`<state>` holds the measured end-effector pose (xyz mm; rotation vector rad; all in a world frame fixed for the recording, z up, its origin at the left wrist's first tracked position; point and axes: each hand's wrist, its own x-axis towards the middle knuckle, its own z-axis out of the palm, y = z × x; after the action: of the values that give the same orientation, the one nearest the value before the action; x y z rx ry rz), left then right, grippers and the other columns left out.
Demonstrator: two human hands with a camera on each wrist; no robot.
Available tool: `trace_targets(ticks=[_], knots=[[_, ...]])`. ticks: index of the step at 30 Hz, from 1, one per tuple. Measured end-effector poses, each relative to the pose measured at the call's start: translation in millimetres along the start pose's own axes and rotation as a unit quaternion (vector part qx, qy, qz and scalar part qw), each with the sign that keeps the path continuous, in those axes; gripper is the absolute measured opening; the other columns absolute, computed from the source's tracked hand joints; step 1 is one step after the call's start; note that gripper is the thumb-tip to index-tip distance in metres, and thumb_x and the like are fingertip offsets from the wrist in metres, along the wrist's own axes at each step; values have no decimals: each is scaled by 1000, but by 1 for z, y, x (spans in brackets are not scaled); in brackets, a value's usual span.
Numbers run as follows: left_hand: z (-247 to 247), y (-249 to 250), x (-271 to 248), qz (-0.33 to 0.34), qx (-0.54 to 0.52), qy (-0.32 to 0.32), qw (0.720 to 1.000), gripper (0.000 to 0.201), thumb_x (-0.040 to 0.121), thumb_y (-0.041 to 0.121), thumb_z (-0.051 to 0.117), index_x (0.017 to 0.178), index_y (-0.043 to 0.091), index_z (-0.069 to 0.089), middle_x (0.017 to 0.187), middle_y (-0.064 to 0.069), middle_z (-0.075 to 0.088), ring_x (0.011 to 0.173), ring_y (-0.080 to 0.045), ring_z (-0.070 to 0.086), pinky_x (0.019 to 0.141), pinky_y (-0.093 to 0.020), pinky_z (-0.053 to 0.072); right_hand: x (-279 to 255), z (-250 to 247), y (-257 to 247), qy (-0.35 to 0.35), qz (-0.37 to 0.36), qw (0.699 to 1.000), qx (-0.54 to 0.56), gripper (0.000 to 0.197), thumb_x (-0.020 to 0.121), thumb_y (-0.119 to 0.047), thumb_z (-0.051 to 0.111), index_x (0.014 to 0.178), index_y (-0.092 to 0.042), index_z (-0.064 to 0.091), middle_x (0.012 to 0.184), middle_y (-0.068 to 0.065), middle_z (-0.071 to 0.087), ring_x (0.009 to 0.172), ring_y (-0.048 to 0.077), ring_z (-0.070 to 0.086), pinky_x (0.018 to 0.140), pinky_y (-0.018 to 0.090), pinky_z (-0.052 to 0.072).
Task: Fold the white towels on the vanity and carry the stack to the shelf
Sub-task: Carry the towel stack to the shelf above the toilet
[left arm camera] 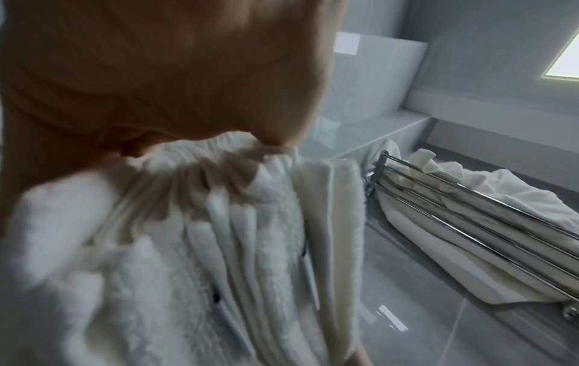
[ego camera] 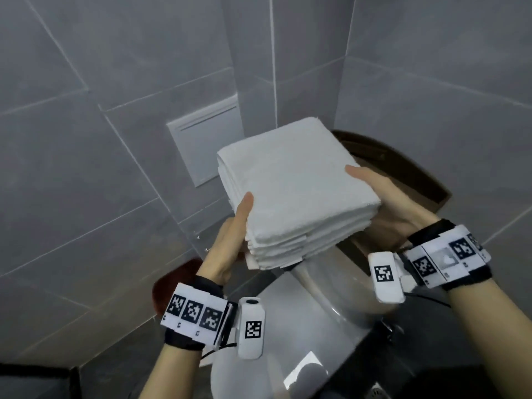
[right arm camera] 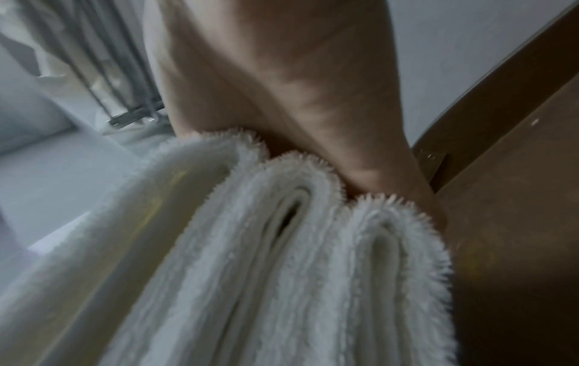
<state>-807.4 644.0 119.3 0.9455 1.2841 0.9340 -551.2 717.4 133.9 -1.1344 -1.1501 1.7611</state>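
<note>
A stack of folded white towels [ego camera: 293, 182] is held up in the air in front of the grey tiled wall. My left hand [ego camera: 233, 234] grips its near left corner, thumb on the top towel and fingers hidden beneath. On the stack's right side my right hand [ego camera: 383, 203] holds it the same way, thumb lying flat on top. The left wrist view shows the towels' layered edges [left arm camera: 219, 260] pressed against the left hand's palm [left arm camera: 156, 74]. Folded towel edges [right arm camera: 250, 247] sit under the right hand [right arm camera: 282, 74] in the right wrist view.
A white toilet [ego camera: 316, 326] stands right below the stack. Behind it the wall carries a white flush plate [ego camera: 201, 142]. A brown wooden board [ego camera: 403, 174] lies behind the right hand. A chrome rack [left arm camera: 470, 210] holds loose white cloth. A reddish object [ego camera: 178, 280] lies low left.
</note>
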Motion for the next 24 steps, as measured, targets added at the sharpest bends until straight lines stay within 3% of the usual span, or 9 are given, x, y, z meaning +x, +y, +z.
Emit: trace_targets(ticks=[2,5,8,12,15,18,22,24], knots=[[24,17,14,5,19,-18,1000,57,70,81,44,96,39,72,105,19,72,98,0,68,80,-20,54,11,-26,-17,22,-9,1000,14,37,87,-40,55,114,-16,62,98,0,74,85,13,70,69,24,55],[69,36,51,16,32,-11,999,68,83,72,38,125,23,61,124,2,66,107,-11,65,98,-34,49,31,-73,-43,64,-22,998,17,20,93,-35,49,99,-21,61,80,-5,75,70,11,70,53,19,54],[107,45,85,-7,23,1,1000,73,89,64,37,136,9,49,135,-4,58,120,-19,57,110,-39,39,53,-112,-54,68,4,998,16,26,94,-36,46,105,-18,60,82,-1,74,72,14,70,58,21,54],[140,45,118,-3,-11,23,1000,66,96,54,31,142,7,39,144,-4,49,132,-21,46,115,-42,32,82,-149,-54,68,40,997,5,36,91,-41,46,113,-16,59,89,3,73,77,18,69,63,23,53],[154,40,135,-9,-18,54,998,64,98,49,29,142,3,37,145,-6,47,133,-22,44,116,-40,31,104,-165,-51,57,54,997,1,35,90,-42,46,106,-17,64,89,4,75,79,19,71,67,25,55],[159,33,151,-42,-49,90,994,57,101,40,29,142,1,35,144,-8,48,132,-24,46,114,-39,33,123,-166,-52,50,57,997,-24,33,90,-39,48,109,-16,63,93,4,75,83,18,71,75,29,51],[161,24,168,-97,-58,134,985,62,95,34,32,148,4,17,147,-8,41,132,-27,42,114,-42,33,141,-163,-51,25,69,994,-78,30,91,-37,46,103,-17,65,91,3,75,82,17,71,77,32,48],[161,21,172,-106,-64,146,982,63,94,33,34,147,5,17,146,-8,42,131,-28,43,113,-44,34,146,-166,-49,13,79,992,-94,33,92,-38,44,106,-15,64,96,6,74,87,21,68,79,32,48]])
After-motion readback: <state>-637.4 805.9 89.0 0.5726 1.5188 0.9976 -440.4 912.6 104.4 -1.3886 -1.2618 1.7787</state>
